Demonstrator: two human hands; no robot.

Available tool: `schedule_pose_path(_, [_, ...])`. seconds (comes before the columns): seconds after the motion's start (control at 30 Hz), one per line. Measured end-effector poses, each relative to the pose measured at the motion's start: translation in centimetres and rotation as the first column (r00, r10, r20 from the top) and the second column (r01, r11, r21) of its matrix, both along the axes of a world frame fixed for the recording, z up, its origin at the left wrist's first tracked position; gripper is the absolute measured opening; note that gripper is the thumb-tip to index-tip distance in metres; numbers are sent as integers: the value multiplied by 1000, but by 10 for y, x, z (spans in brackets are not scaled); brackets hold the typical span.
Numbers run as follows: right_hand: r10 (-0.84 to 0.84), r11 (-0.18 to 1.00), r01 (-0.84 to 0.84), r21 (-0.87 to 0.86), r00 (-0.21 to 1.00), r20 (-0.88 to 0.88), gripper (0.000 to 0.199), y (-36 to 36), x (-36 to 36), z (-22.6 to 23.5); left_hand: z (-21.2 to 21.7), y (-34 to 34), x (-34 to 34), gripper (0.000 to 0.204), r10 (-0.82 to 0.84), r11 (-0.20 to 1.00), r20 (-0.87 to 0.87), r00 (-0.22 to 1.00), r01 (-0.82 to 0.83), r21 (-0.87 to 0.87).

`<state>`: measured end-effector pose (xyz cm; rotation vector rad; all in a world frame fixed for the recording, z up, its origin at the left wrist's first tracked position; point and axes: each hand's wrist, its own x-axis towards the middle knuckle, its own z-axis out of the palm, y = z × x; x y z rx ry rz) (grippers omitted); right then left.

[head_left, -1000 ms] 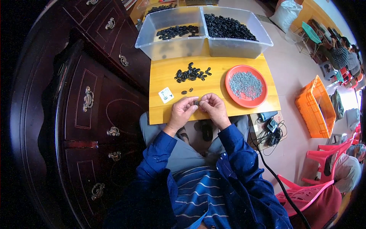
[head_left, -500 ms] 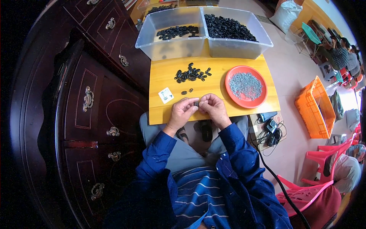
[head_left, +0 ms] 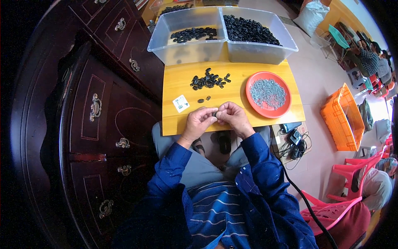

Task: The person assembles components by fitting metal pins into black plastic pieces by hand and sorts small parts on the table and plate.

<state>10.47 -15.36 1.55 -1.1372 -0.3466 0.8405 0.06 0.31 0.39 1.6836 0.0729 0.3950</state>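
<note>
Between the fingertips of my two hands is a small black oval part (head_left: 215, 114), mostly covered by fingers. My left hand (head_left: 197, 123) pinches it from the left, while my right hand (head_left: 233, 118) closes on it from the right. Both are over the front edge of the yellow wooden table (head_left: 178, 81). Just beyond my fingers lie two loose black pieces (head_left: 201, 101). Farther back is a scattered pile of similar black parts (head_left: 208, 80). To the right, a red plate (head_left: 249, 92) bears many small silvery metal pieces (head_left: 268, 93). A white printed card (head_left: 180, 103) lies to the left.
Two clear plastic bins (head_left: 186, 55) holding black parts stand at the table's back. A dark wooden cabinet (head_left: 107, 108) borders the left side. Right of the table are cables with adapters (head_left: 296, 139), an orange crate (head_left: 342, 118) and pink chairs (head_left: 331, 213). Other people sit farther right.
My right fingers have closed further over the small black part, covering more of it. The table items look unmoved.
</note>
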Motion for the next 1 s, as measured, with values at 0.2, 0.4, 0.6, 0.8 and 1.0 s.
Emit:
schedule_pose_path(0.2, [-38,999,38,-20,998,40,15,7,-7,-6,7,-11,0,39,43,992,40,998,-47,115])
schedule_pose_path(0.4, [-309,951,308,29,951,20,16,21,-22,-10,14,-29,1,41,350,890,67,934,-354,287])
schedule_pose_path(0.6, [-348,937,350,-13,933,90,14,23,-29,-10,9,-30,8,29,362,809,229,904,-426,404])
schedule_pose_path(0.8, [-250,968,250,10,966,63,10,19,-21,-10,11,-28,5,23,336,844,205,919,-390,369])
schedule_pose_path(1.0, [-222,975,223,3,972,-82,11,11,-11,-8,11,-28,3,25,325,874,156,933,-359,327])
